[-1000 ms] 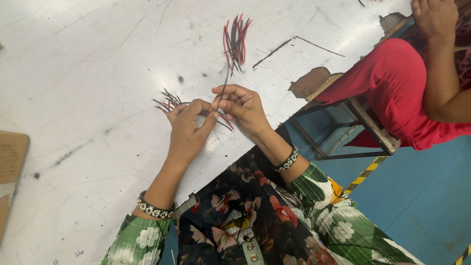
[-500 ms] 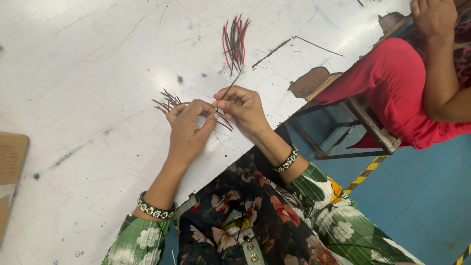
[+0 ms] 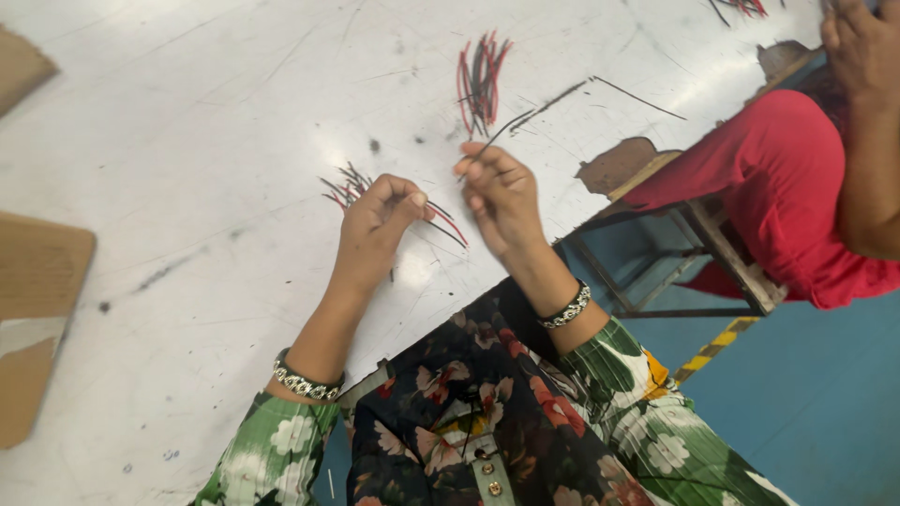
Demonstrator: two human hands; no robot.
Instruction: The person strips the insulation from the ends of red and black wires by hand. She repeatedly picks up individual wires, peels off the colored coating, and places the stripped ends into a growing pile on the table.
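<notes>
White table (image 3: 187,141) under thin red-and-black wires (image 3: 349,187) in left hand (image 3: 375,225)

One head-worn camera looks steeply down, close above the white table (image 3: 187,141).

Bright, even overhead light. Glare patches on white table (image 3: 216,141), strongest just beside hands. Shadows soft, short, tucked under hands. Frame tilted, slight stretch at edges. Focus mostly sharp; thin wires faintly smeared.
</notes>
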